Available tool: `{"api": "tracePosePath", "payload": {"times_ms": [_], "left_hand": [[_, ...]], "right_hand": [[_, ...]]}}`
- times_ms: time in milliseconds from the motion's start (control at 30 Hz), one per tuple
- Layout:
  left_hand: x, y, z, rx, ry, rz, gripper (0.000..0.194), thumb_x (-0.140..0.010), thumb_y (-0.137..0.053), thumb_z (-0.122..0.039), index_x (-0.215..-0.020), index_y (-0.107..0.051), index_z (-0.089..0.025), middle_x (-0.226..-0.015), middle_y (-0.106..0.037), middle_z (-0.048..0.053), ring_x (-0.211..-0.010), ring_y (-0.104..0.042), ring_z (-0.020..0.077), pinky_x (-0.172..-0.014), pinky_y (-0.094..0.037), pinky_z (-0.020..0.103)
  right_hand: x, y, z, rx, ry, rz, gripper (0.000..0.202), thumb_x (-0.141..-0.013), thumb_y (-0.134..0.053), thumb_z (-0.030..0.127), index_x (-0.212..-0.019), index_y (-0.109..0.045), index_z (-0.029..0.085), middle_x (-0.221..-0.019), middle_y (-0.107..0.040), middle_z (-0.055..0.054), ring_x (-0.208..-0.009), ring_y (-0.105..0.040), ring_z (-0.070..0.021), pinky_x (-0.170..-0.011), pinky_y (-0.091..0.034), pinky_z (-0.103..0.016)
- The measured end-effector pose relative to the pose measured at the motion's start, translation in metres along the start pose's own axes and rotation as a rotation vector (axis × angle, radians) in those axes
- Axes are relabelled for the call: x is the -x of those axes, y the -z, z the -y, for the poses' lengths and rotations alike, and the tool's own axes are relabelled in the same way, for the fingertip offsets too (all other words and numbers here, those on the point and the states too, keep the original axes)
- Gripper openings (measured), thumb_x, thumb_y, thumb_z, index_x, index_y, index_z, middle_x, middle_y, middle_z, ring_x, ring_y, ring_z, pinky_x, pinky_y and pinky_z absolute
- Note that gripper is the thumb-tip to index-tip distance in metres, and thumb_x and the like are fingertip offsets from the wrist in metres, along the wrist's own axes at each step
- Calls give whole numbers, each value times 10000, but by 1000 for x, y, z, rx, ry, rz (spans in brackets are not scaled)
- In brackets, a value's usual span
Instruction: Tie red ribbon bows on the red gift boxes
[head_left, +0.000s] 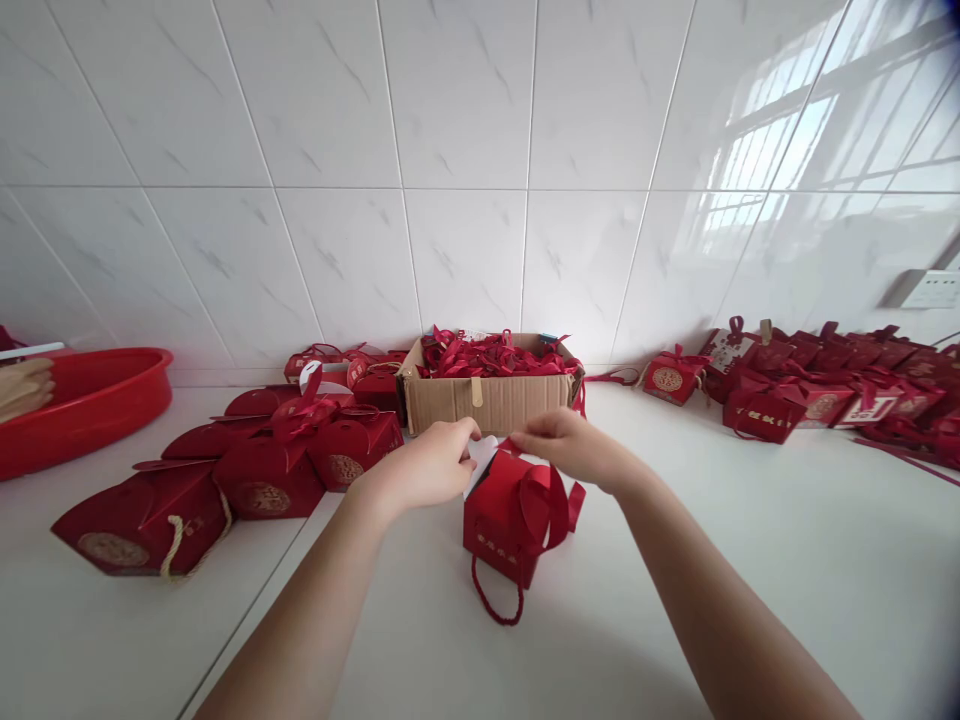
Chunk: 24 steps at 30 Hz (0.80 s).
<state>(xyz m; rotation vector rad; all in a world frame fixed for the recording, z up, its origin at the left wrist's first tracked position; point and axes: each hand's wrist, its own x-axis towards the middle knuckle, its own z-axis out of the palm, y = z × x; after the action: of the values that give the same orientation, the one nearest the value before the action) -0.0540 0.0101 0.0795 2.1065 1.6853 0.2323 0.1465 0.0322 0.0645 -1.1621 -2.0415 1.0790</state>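
A red gift box (491,515) with gold lettering stands on the white counter in front of me, a ribbon bow (546,508) on its right side and a dark red cord handle hanging at its front. At its upper left, my left hand (442,460) is closed on a flap whose pale inner side shows. The fingers of my right hand (566,443) pinch a red piece at the top of the box, perhaps ribbon or flap edge. Just behind both hands sits a cardboard box (442,402) full of red ribbons (495,357).
Several red gift boxes (262,480) stand at the left, some with rope handles. A red basin (112,400) is at the far left. Many more red boxes (761,410) cover the right back. A white tiled wall (465,120) rises behind the counter (750,560).
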Motion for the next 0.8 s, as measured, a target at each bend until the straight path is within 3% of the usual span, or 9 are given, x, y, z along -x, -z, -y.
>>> {"api": "tracePosePath", "payload": {"times_ms": [133, 400, 633, 800], "left_hand": [[-1, -1, 1, 28, 6, 10, 375, -816, -443, -382, -1164, -511, -260, -938, -671, 52, -702, -622, 215, -501, -373, 262], [-2, -5, 0, 73, -39, 23, 405, -798, -462, -353, -1182, -517, -236, -797, -662, 44, -638, -609, 200, -490, -359, 256], [-1, -3, -4, 177, -58, 20, 264, -817, -399, -365, -800, -609, -206, -697, -651, 45, -636, -607, 204, -536, -395, 280], [-6, -7, -3, 90, -26, -21, 182, -772, -438, -307, -740, -576, -192, -670, -647, 45, -572, -585, 185, -485, -355, 265]], "right_hand": [[-13, -18, -10, 86, -56, 21, 375, -769, -500, 287, -528, -228, 196, -515, -225, 57, -463, -198, -70, -414, -159, -234], [-19, -29, -12, 110, -22, -82, 337, -787, -452, 306, -518, -282, 194, -524, -263, 50, -494, -240, -83, -435, -203, -233], [-19, -36, -12, 126, 32, -33, 326, -785, -451, 274, -503, -315, 187, -514, -291, 50, -491, -260, -83, -451, -218, -233], [-18, -35, -11, 148, 39, 11, 318, -799, -465, 286, -513, -375, 183, -508, -321, 47, -482, -283, -84, -443, -228, -230]]}}
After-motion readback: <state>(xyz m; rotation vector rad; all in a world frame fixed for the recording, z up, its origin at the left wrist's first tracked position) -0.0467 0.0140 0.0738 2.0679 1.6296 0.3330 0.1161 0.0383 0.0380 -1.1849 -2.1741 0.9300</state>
